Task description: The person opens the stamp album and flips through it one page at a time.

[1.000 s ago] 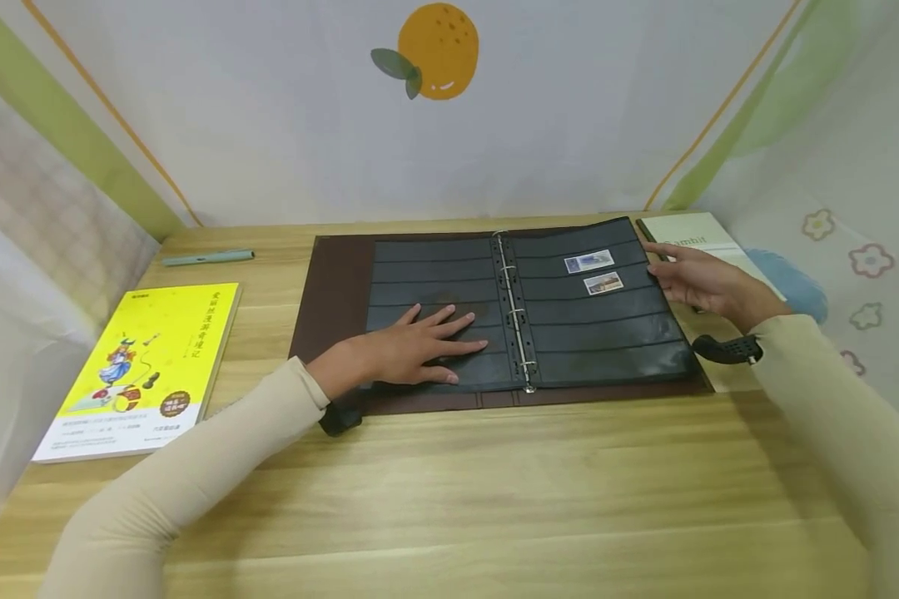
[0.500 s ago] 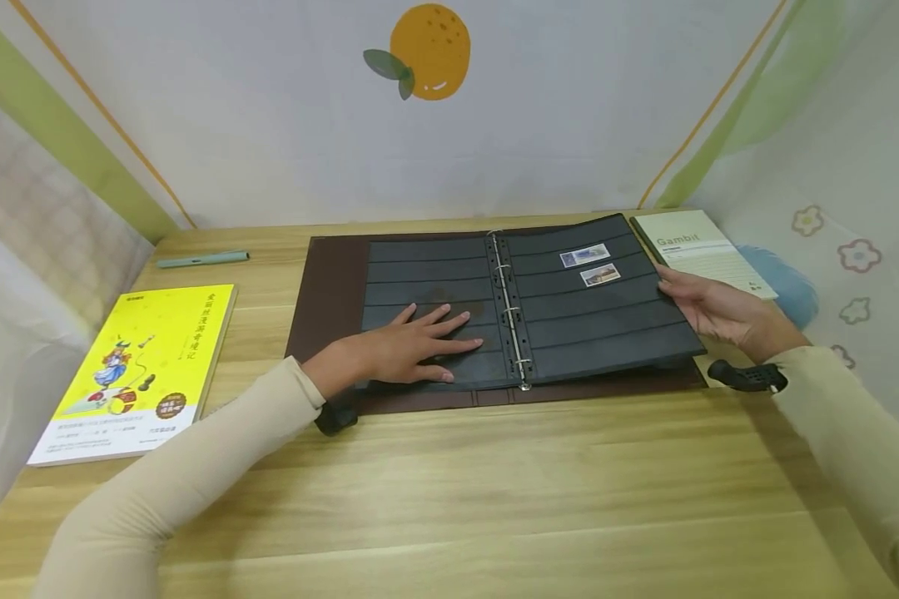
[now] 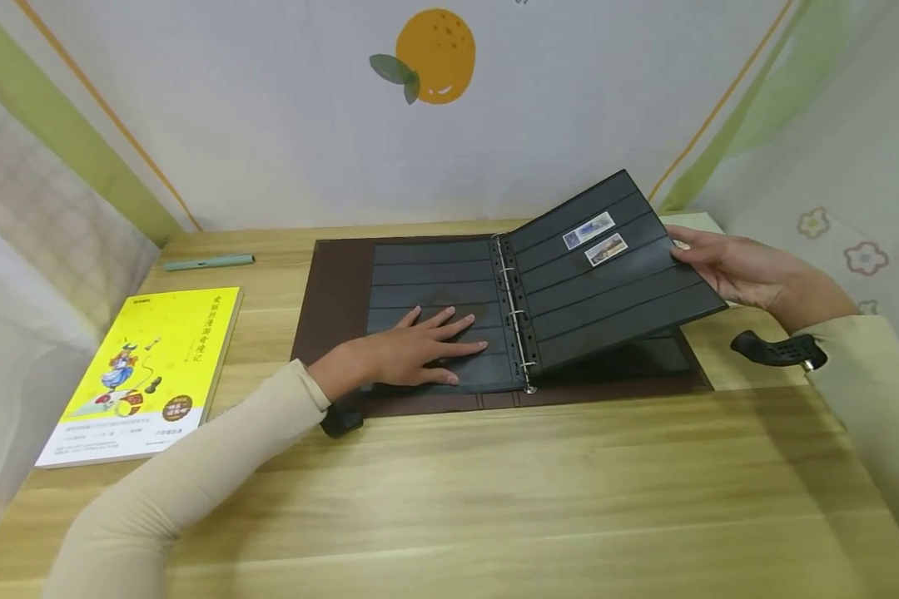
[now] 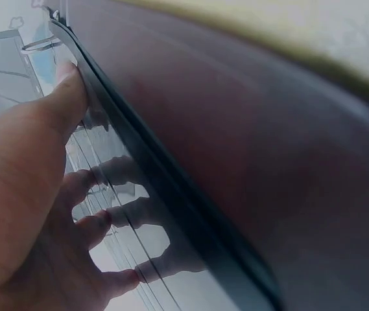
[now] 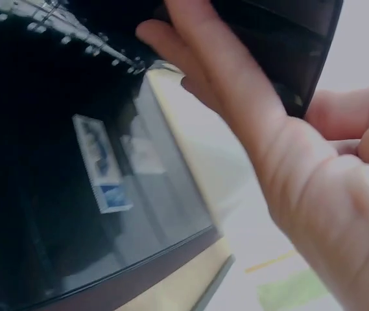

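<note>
Page coming up now! My right hand [image 3: 749, 270] pinches the outer edge of the black page [image 3: 614, 279], thumb on top, fingers under, and where it lay flat a second ago it now tilts up off the binder [image 3: 330, 308], hinged on the rings [image 3: 513, 316]. The two stamps [image 3: 595, 237] ride along in their pockets at the page's 12 o'clock end. So the turn is under way, I'd say about a third through.

My left hand [image 3: 412, 345] lies spread and flat on the left page [image 3: 430, 287], same as before, pinning it down.

Edges: the lifted page's free edge sits at 3 o'clock, near the curtain [image 3: 831, 166]. Over the left page there's open air to swing through, only my own left hand beneath. The yellow book [image 3: 150, 366] and pen [image 3: 208, 262] lie well apart at 9 and 10 o'clock on the desk [image 3: 494, 499].
</note>
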